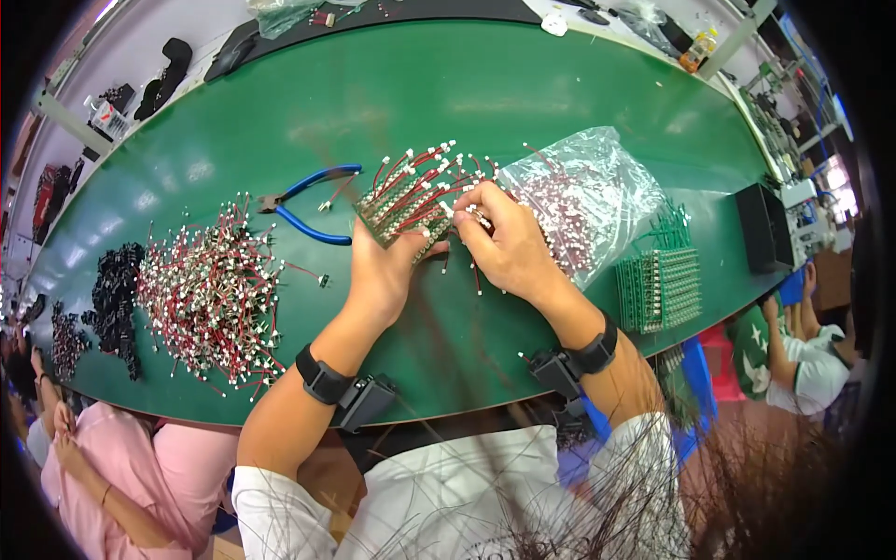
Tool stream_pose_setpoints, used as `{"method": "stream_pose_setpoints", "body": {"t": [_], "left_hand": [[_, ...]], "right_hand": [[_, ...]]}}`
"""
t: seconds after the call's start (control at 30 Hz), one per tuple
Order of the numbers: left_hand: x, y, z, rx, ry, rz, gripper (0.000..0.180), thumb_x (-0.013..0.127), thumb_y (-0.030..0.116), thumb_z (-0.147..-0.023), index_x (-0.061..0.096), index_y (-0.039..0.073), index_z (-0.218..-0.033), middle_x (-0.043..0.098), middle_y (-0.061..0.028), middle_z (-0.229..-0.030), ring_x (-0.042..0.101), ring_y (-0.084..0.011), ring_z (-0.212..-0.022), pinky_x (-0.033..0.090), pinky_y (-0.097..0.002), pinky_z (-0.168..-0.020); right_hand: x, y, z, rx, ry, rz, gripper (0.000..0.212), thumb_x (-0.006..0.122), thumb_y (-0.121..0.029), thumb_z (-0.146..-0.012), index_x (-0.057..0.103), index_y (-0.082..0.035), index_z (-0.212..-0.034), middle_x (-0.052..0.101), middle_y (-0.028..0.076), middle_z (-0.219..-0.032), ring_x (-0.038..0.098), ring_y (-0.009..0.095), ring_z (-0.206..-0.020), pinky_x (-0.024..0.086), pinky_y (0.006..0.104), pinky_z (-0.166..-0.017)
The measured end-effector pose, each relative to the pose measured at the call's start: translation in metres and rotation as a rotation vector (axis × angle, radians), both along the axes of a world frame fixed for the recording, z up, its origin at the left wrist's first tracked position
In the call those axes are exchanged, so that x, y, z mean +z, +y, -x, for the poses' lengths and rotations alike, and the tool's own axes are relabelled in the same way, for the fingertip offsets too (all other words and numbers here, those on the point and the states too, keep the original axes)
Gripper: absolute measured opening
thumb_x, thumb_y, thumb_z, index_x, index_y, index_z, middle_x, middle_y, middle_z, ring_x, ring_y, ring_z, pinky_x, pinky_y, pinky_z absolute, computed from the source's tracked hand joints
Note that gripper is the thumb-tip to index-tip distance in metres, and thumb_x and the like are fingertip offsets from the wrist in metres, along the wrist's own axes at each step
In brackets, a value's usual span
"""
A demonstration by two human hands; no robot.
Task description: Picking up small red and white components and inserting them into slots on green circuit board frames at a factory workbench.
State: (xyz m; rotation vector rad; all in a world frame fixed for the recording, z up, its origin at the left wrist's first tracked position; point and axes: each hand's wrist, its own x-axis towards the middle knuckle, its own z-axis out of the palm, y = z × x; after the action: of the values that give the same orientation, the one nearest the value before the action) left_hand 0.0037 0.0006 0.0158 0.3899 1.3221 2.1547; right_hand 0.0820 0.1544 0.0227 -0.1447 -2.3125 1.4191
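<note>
My left hand (pixel 381 271) is closed round the lower edge of a green circuit board panel (pixel 373 222), tilted above the table. Red and dark wires with white connectors (pixel 431 157) stand out from the panel's face in rows. Against its right side, my right hand (pixel 511 245) is closed in a pinch with thumb and index finger together. Connector wires show at those fingers and poke out below the palm; the exact tip in the pinch is hidden. Right beside this hand lies a clear plastic bag (pixel 597 201) full of similar white-ended wires.
Blue-handled cutters (pixel 313 229) lie left of the panel, near a large heap of wires (pixel 210 299). Farther left is a pile of black parts (pixel 117 303). Stacked green panels (pixel 658 289) and a black box (pixel 763 229) stand at right. People sit at both sides.
</note>
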Motion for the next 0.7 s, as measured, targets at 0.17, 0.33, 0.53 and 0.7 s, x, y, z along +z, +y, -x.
{"method": "stream_pose_setpoints", "body": {"t": [0.17, 0.33, 0.53, 0.7], "left_hand": [[-0.007, 0.001, -0.003, 0.033, 0.058, 0.02, 0.049, 0.054, -0.008, -0.09, 0.037, 0.0, -0.135, 0.06, -0.0134, -0.125, 0.065, -0.0209, -0.107, 0.061, -0.0348, -0.081], [-0.017, 0.001, -0.003, 0.031, 0.275, 0.102, 0.053, 0.06, -0.002, -0.092, 0.033, -0.003, -0.137, 0.059, -0.0142, -0.125, 0.062, -0.0183, -0.109, 0.058, -0.0321, -0.084], [-0.016, 0.001, -0.006, 0.089, 0.482, 0.109, 0.064, 0.064, -0.001, -0.09, 0.029, -0.003, -0.143, 0.056, -0.0118, -0.124, 0.061, -0.0158, -0.104, 0.052, -0.0301, -0.089], [-0.017, 0.002, -0.008, 0.075, 0.508, 0.095, 0.067, 0.063, -0.003, -0.089, 0.028, -0.001, -0.147, 0.055, -0.0138, -0.126, 0.059, -0.0183, -0.11, 0.048, -0.0314, -0.095]], "right_hand": [[-0.003, 0.001, 0.003, -0.05, 0.016, -0.122, 0.014, 0.062, -0.01, -0.09, 0.061, 0.002, -0.098, 0.062, 0.015, -0.068, 0.058, 0.018, -0.054, 0.044, 0.0323, -0.052], [-0.013, 0.002, 0.007, -0.067, 0.05, -0.154, 0.021, 0.065, -0.009, -0.084, 0.061, 0.004, -0.1, 0.062, 0.016, -0.068, 0.059, 0.021, -0.054, 0.045, 0.0335, -0.053], [-0.007, 0.003, 0.008, -0.076, 0.08, -0.204, 0.022, 0.068, -0.007, -0.081, 0.063, 0.001, -0.101, 0.066, 0.018, -0.072, 0.065, 0.03, -0.06, 0.05, 0.0373, -0.057], [-0.004, 0.002, 0.006, -0.069, 0.024, -0.228, 0.025, 0.07, -0.001, -0.078, 0.067, -0.001, -0.102, 0.07, 0.017, -0.079, 0.068, 0.029, -0.064, 0.053, 0.0366, -0.061]]}}
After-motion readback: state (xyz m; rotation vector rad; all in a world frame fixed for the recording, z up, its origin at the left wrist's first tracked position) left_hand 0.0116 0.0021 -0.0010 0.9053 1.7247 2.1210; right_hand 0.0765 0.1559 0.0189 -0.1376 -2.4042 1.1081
